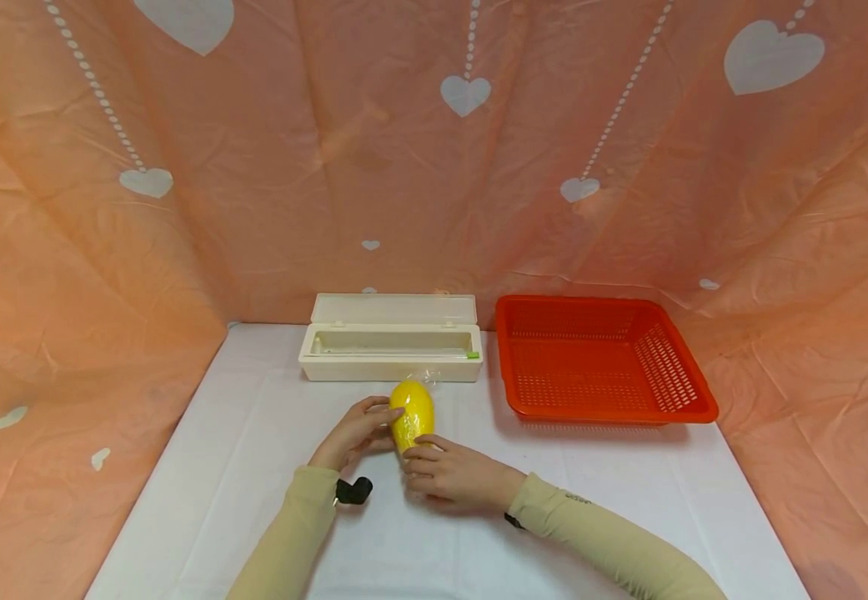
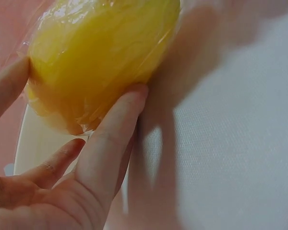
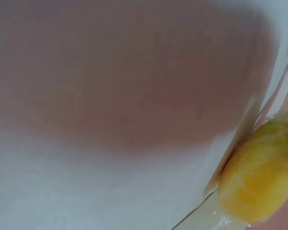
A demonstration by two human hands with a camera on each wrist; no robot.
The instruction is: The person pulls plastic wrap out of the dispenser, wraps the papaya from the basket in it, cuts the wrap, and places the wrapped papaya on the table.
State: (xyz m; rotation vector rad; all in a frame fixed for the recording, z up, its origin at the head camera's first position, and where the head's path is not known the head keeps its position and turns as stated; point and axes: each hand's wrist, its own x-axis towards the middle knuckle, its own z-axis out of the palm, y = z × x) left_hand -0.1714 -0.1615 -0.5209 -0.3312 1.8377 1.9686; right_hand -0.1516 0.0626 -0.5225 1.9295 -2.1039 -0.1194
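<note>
A yellow oval fruit [image 1: 413, 407], wrapped in clear plastic film, stands tilted between both hands in the head view. Loose film sticks up at its far end. My left hand [image 1: 358, 431] holds its left side; in the left wrist view the thumb [image 2: 119, 112] presses one side of the wrapped fruit [image 2: 101, 48] and a finger touches the other. The right hand [image 1: 459, 477] grips the near end with bent fingers. Wrinkled film and a dark stem spot show on the fruit [image 3: 259, 177] in the right wrist view.
Behind the fruit stands a cream box [image 1: 392, 369] with its lid raised and a green piece at the right of its front edge. A red perforated basket [image 1: 512, 383] sits at the back right of the white-covered table [image 1: 253, 417]. Peach curtains [image 1: 403, 167] enclose the table.
</note>
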